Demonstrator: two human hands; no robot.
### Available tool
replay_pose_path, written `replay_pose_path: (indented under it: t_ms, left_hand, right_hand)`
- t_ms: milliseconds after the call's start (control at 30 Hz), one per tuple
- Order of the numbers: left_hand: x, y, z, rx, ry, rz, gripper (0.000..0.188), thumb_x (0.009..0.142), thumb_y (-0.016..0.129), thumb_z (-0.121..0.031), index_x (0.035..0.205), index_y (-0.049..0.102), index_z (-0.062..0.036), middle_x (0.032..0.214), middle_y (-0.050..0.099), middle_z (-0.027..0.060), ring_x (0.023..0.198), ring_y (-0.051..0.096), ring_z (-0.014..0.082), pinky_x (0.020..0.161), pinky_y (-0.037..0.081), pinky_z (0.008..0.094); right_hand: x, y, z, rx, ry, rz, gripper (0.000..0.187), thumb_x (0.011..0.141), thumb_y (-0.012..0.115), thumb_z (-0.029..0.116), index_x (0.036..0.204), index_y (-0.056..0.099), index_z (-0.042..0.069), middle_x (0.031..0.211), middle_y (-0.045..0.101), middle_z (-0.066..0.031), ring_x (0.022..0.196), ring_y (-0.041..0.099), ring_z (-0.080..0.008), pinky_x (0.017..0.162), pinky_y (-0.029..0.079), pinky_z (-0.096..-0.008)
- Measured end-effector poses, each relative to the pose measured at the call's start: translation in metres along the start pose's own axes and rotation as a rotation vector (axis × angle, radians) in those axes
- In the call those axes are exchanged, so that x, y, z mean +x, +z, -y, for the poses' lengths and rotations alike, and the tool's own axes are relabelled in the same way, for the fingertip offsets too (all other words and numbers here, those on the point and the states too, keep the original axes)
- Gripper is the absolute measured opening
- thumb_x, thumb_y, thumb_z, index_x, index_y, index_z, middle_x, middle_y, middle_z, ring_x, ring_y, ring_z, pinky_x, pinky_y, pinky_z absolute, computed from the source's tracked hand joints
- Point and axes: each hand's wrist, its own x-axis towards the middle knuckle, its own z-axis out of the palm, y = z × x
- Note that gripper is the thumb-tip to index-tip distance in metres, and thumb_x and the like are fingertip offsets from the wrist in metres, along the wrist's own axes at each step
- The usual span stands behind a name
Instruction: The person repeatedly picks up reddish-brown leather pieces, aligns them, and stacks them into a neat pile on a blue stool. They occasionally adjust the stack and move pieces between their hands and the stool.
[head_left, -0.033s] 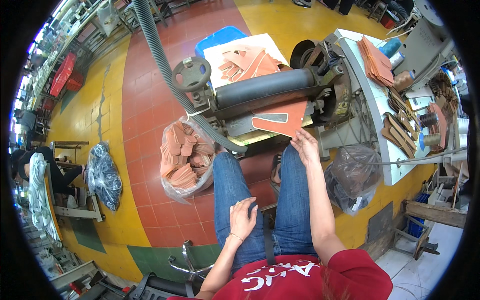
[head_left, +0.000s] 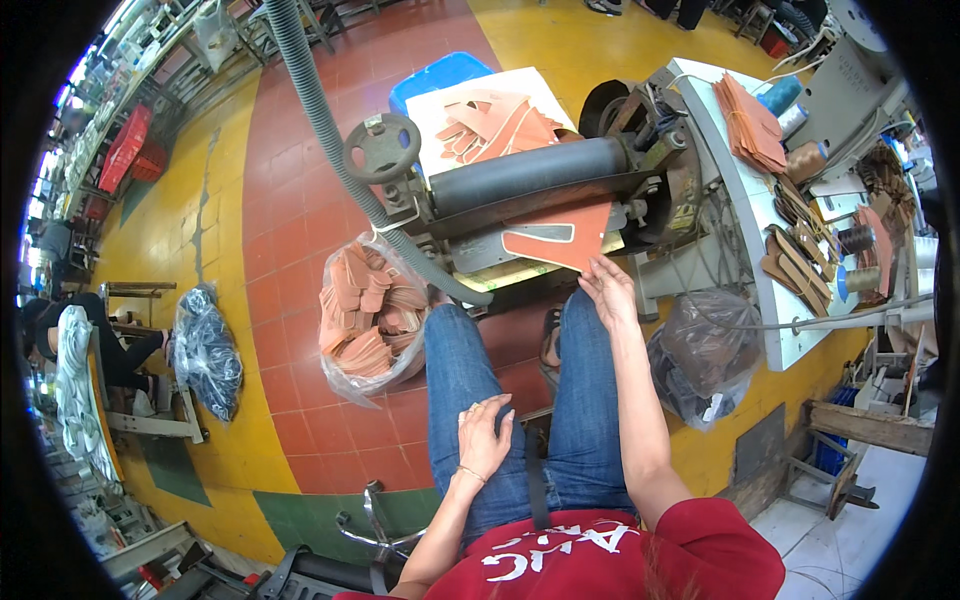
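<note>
Fingertips of our right hand [head_left: 612, 292] pinch the near corner of an orange sheet [head_left: 592, 228], which lies partly over a grey metal plate [head_left: 485, 250], on our side of the dark roller [head_left: 530, 175]. We rest our left hand [head_left: 484, 440] palm down on our left thigh [head_left: 455, 350], fingers loosely extended. Beyond the roller, we see orange cut pieces [head_left: 495, 125] on a white board [head_left: 430, 125]; a clear plastic bag [head_left: 360, 392] of similar pieces stands near our left leg.

Red, yellow and green tiles cover the floor [head_left: 300, 430]; a dark square [head_left: 762, 447] lies near the white table's [head_left: 800, 345] near-left corner.
</note>
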Motion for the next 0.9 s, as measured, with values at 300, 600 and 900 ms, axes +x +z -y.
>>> replay_pose_path:
  t_ms: [300,600,900]
  left_hand:
    - [0.001,0.000,0.000,0.033,0.040,-0.013,0.027,0.085,0.061,-0.015,0.110,0.062,-0.0069,0.110,0.065,0.0107,0.104,0.059,0.0275,0.090,0.040,0.0391]
    - [0.005,0.007,0.000,0.033,0.049,-0.013,0.022,0.085,0.060,-0.014,0.105,0.064,-0.0064,0.103,0.066,0.0123,0.099,0.060,0.0286,0.089,0.040,0.0395]
    - [0.041,0.015,0.000,0.170,-0.130,0.165,0.020,0.086,0.059,-0.021,0.102,0.067,-0.0109,0.099,0.068,0.0082,0.097,0.061,0.0246,0.083,0.039,0.0381]
  right_hand:
    - [-0.076,-0.014,-0.022,-0.156,0.058,-0.044,0.067,0.093,0.058,0.013,0.147,0.019,0.004,0.132,0.049,-0.0206,0.115,0.056,-0.0282,0.093,0.050,-0.0390]
    - [-0.127,-0.031,-0.034,-0.998,-0.395,0.238,0.015,0.089,0.061,0.006,0.102,0.065,0.001,0.090,0.065,-0.0131,0.075,0.066,-0.0203,0.066,0.053,-0.0301]
    - [-0.115,-0.019,-0.046,-1.491,-0.485,0.329,0.013,0.087,0.060,0.013,0.095,0.067,0.006,0.090,0.064,-0.0127,0.079,0.064,-0.0308,0.073,0.052,-0.0397]
